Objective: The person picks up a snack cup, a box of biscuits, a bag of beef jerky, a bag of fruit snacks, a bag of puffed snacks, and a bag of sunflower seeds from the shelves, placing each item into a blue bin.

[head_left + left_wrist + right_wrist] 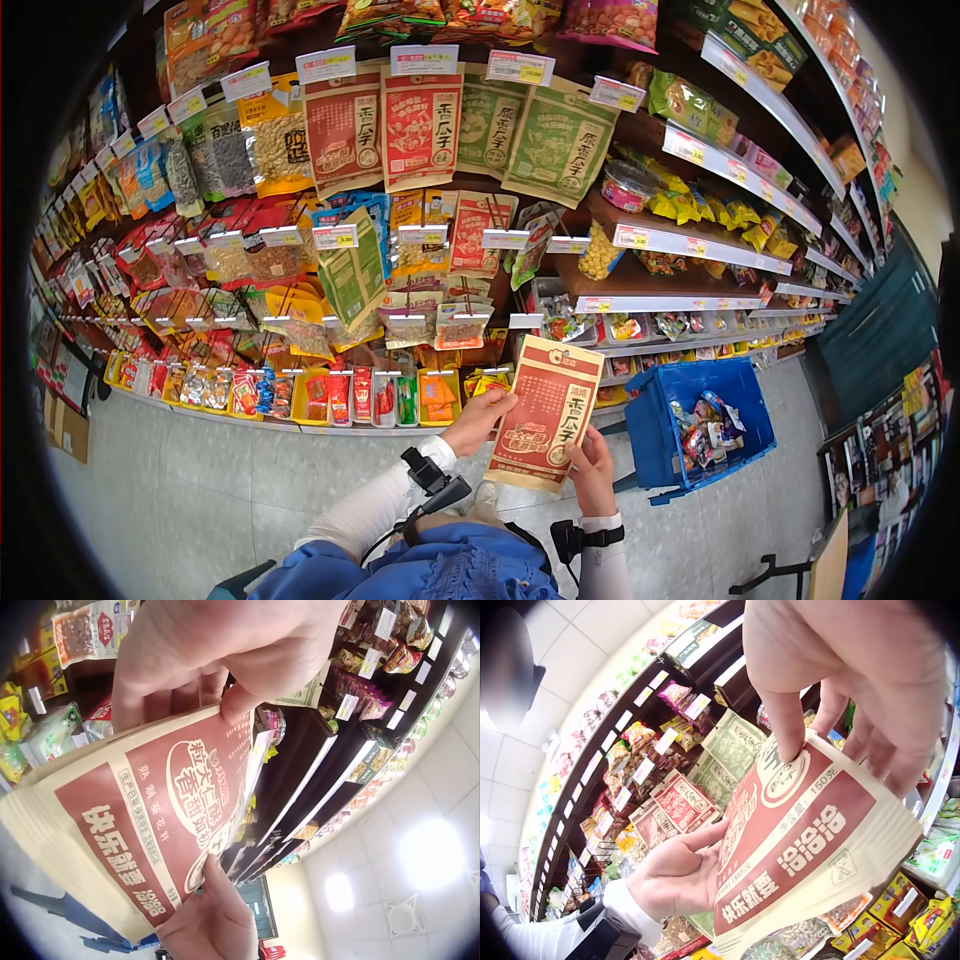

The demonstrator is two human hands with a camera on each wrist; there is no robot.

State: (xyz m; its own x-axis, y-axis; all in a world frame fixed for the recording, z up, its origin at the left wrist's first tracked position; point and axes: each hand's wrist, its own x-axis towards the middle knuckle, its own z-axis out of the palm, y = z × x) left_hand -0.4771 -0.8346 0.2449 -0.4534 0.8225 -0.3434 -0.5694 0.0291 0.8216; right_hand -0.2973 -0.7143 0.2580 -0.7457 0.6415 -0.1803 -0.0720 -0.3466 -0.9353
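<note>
Both hands hold a red and tan paper bag of sunflower seeds (540, 425) upright in front of the body, printed side toward the head camera. On its left edge, the left hand (478, 424) pinches it with the thumb over the front. Lower on the opposite edge, the right hand (592, 474) grips it the same way, fingers behind the paper. Large white characters cross the bag's lower panel (124, 855) in the left wrist view. From the right wrist, the right thumb (786, 724) shows pressed near a round emblem on the front.
A shelf wall of hanging snack packets faces me, with similar red bags (420, 130) and green bags (560, 140) at the top. Yellow bins (312, 398) line the bottom row. On the floor at right stands a blue basket (655, 440) holding several packets.
</note>
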